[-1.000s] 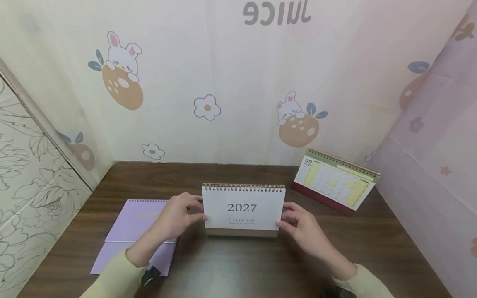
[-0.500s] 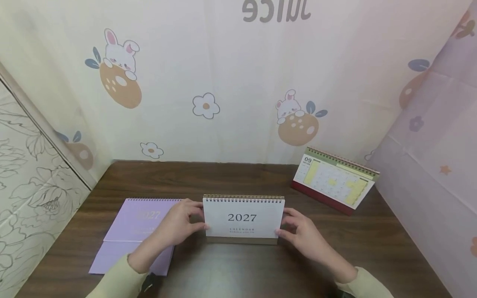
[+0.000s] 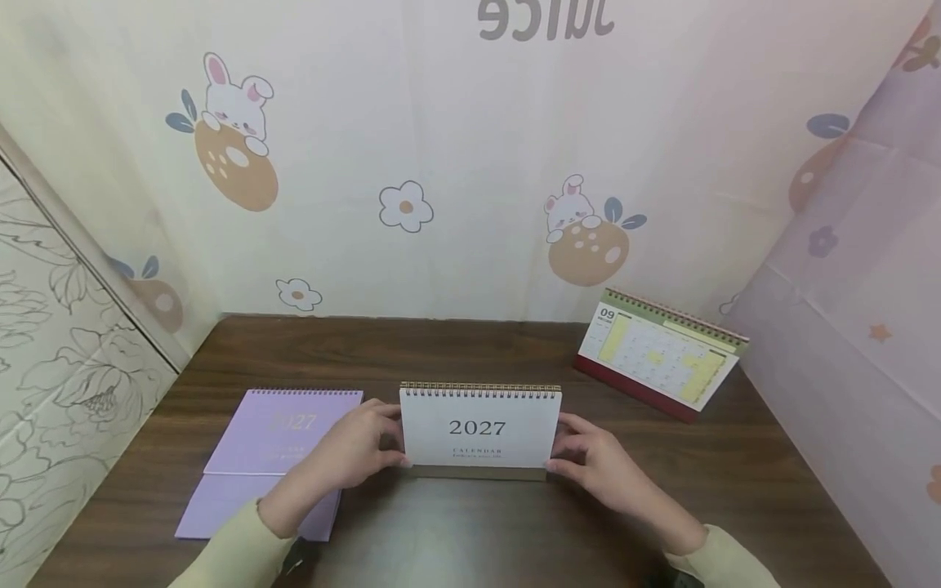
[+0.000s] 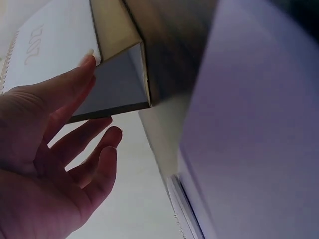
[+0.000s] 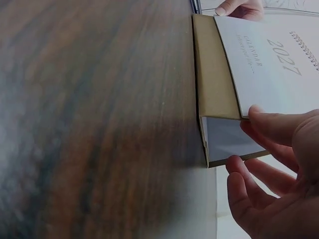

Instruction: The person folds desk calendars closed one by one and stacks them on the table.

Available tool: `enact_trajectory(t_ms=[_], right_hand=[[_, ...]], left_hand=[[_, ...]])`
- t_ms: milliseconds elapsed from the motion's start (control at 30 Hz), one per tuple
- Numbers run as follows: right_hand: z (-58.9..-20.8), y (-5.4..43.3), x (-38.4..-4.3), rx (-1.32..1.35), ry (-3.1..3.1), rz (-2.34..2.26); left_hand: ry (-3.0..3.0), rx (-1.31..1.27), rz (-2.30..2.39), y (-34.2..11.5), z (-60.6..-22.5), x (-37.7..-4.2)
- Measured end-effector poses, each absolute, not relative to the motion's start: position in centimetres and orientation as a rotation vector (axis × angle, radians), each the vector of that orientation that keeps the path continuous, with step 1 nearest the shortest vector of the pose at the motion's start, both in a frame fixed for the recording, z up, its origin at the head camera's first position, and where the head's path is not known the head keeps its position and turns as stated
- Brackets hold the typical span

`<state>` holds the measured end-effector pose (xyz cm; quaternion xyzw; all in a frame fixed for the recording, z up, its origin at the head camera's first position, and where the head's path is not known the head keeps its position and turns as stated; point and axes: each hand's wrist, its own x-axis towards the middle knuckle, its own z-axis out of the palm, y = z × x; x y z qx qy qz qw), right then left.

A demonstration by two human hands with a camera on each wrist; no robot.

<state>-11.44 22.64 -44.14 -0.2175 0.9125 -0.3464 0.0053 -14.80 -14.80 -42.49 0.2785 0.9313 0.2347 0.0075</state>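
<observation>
A white 2027 desk calendar [image 3: 481, 429] with a brown base and a spiral top edge stands upright in the middle of the table. My left hand [image 3: 360, 445] holds its left side, thumb at the front lower corner and fingers behind. The opposite side is held by my right hand [image 3: 599, 457] in a matching grip. In the left wrist view the thumb of the left hand [image 4: 55, 144] presses the white cover's corner. The right wrist view has the right hand [image 5: 274, 169] pinching the other corner; the hollow inside of the stand shows there.
To the left lies a purple 2027 calendar [image 3: 257, 449], partly behind my left forearm. A calendar with a red base and a month page [image 3: 662, 355] stands at the back right. Behind the wooden table [image 3: 470, 531] hangs a printed curtain [image 3: 470, 122].
The white calendar has come down and toward me between both hands, mostly in the first half second. Since then the thumbs have slid slightly lower on it. The other calendars stay put.
</observation>
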Motion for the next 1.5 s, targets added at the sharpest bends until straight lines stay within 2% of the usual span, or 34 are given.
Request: enact_trajectory(t_ms=[433, 900, 1167, 1500], right_hand=[[-43.3, 22.1, -11.2, -0.635, 2.984, -1.150], [-42.3, 21.1, -10.2, -0.284, 2.934, -1.280], [-42.6, 20.8, -10.2, -0.230, 2.929, -1.279], [-42.7, 20.4, -10.3, -0.140, 2.861, -1.195]], left_hand=[[2.975, 0.861, 0.845, -14.8, -41.2, -14.1], [2.939, 0.559, 1.111, -14.6, -40.9, -12.7], [2.851, 0.379, 1.276, -14.2, -41.5, -12.7], [2.768, 0.379, 1.260, -14.0, -42.9, -13.0]])
